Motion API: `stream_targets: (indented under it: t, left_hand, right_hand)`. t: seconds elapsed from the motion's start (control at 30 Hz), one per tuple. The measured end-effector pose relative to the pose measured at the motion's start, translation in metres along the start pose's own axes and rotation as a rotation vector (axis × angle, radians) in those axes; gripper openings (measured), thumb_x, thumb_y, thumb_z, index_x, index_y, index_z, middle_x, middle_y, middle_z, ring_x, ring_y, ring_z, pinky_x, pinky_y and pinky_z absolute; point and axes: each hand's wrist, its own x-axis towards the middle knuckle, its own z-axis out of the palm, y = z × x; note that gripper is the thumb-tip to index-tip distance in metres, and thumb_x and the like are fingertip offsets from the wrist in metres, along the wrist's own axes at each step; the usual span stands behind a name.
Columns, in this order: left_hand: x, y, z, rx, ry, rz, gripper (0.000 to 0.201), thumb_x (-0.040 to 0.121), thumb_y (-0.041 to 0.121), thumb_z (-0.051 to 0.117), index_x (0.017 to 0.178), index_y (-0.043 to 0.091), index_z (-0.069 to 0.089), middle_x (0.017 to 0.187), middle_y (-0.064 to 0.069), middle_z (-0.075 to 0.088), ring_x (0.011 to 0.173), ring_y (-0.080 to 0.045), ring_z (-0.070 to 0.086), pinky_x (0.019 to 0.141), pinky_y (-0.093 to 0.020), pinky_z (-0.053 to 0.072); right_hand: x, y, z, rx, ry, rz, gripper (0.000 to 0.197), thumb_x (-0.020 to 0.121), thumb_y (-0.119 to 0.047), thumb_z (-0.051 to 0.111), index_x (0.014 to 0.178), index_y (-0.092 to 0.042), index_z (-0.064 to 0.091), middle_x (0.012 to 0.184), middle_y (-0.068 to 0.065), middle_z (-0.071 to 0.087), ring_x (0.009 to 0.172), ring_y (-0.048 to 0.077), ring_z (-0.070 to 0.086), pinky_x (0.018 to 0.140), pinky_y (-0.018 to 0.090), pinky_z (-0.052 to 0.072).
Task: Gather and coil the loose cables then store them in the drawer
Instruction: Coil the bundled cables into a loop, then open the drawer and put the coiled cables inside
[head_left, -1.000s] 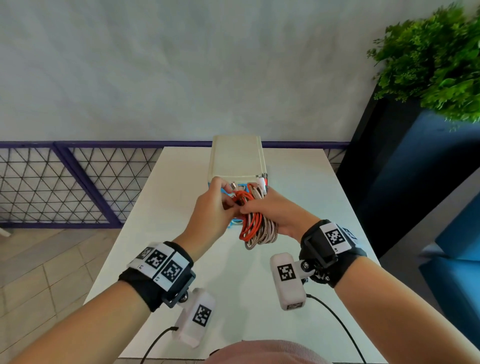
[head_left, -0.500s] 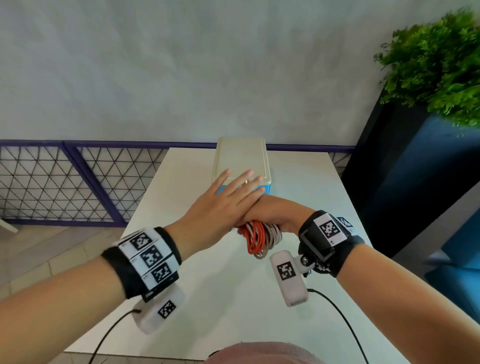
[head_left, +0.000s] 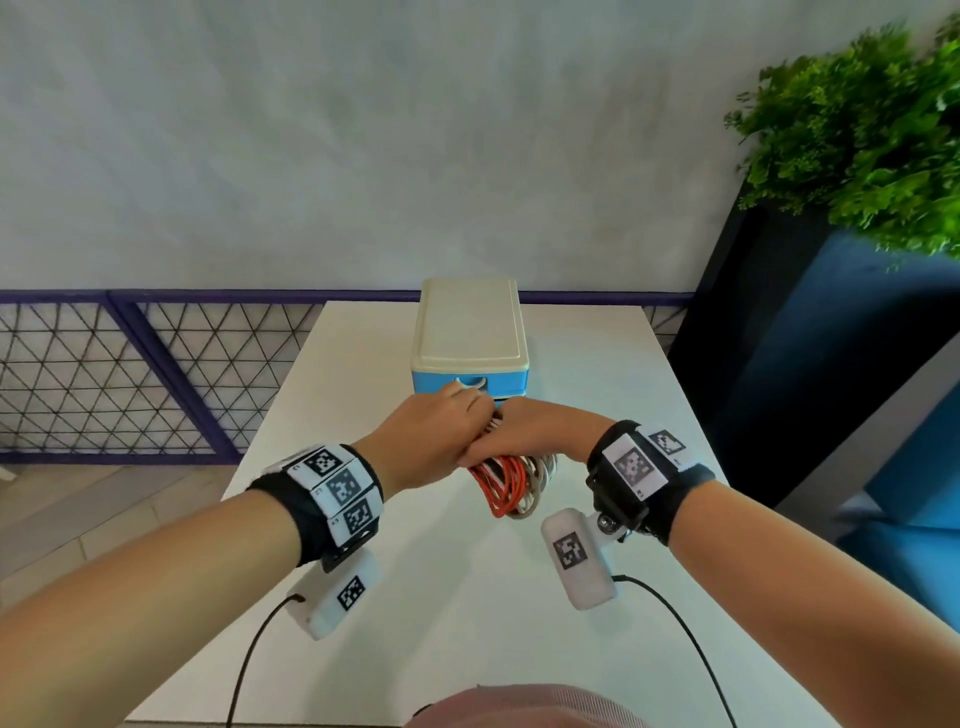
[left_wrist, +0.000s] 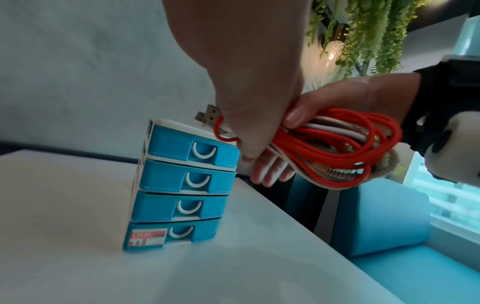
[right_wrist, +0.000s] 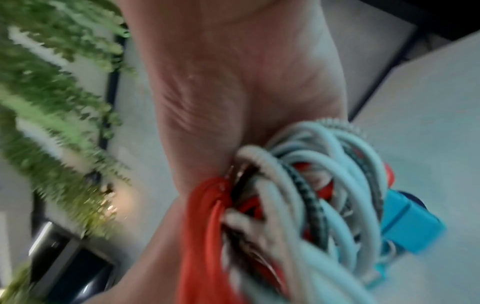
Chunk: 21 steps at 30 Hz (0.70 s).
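A small drawer unit (head_left: 470, 338) with a cream top and several blue drawers (left_wrist: 182, 181) stands at the far middle of the white table; every drawer front looks pushed in. My right hand (head_left: 535, 431) grips a coiled bundle of red, white and braided cables (head_left: 511, 483) just in front of the unit, thumb on top (left_wrist: 296, 115). The coil (left_wrist: 337, 148) hangs below that hand, USB plugs (left_wrist: 207, 115) sticking out toward the top drawer. My left hand (head_left: 436, 421) hangs fingers-down against the plug end, beside the top drawer's free handle (left_wrist: 205, 150).
The white table (head_left: 415, 597) drops off at both sides. A dark planter with green foliage (head_left: 857, 130) and blue seating (head_left: 909, 545) stand to the right. A purple mesh railing (head_left: 130, 374) runs on the left. The right wrist view is blurred.
My left hand let go of the cables, passed flat over the unit's top, then dropped in front of the top drawer. My right hand kept its grip on the bundle.
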Motion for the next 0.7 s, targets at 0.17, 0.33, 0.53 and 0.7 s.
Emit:
stream_targets:
  t: [0.17,0.33,0.53,0.7]
  left_hand:
    - [0.008,-0.011,0.006,-0.053,-0.215,-0.319,0.026,0.084,0.029,0.057,0.104,0.014,0.051,0.100,-0.005,0.064,0.090,-0.028,0.061,0.066,-0.036,0.046]
    - [0.013,-0.016,-0.003,-0.175,-0.282,-0.436,0.014,0.081,0.029,0.055,0.093,0.022,0.054,0.082,0.003,0.063,0.074,-0.025,0.058,0.062,-0.032,0.046]
    - [0.005,-0.011,-0.009,-0.458,-0.385,-0.468,0.017,0.069,0.015,0.061,0.084,0.021,0.056,0.073,-0.001,0.064,0.063,-0.026,0.064,0.048,-0.029,0.049]
    - [0.003,-0.011,-0.008,-0.566,-0.408,-0.476,0.020,0.067,0.010,0.056,0.083,0.021,0.054,0.074,-0.009,0.065,0.052,-0.030,0.063,0.039,-0.029,0.046]
  right_hand:
    - [-0.007,0.000,0.015,-0.387,0.452,-0.118,0.082,0.072,-0.066,0.063,0.137,-0.019,0.043,0.134,0.001,0.053,0.122,0.023,0.050,0.104,0.041,0.039]
    - [0.003,0.010,0.052,-0.905,0.613,-0.033,0.123,0.067,-0.075,0.061,0.150,0.000,0.010,0.152,0.014,0.031,0.144,0.032,0.023,0.114,0.058,0.019]
    - [0.023,0.030,0.040,-0.724,0.613,-0.110,0.067,0.077,-0.036,0.071,0.133,-0.010,0.045,0.111,0.006,0.063,0.104,0.028,0.062,0.091,0.045,0.045]
    - [0.027,0.029,0.030,-0.622,0.476,-0.187,0.028,0.087,-0.028,0.057,0.112,-0.015,0.053,0.106,0.003,0.066,0.090,0.028,0.064,0.068,0.033,0.044]
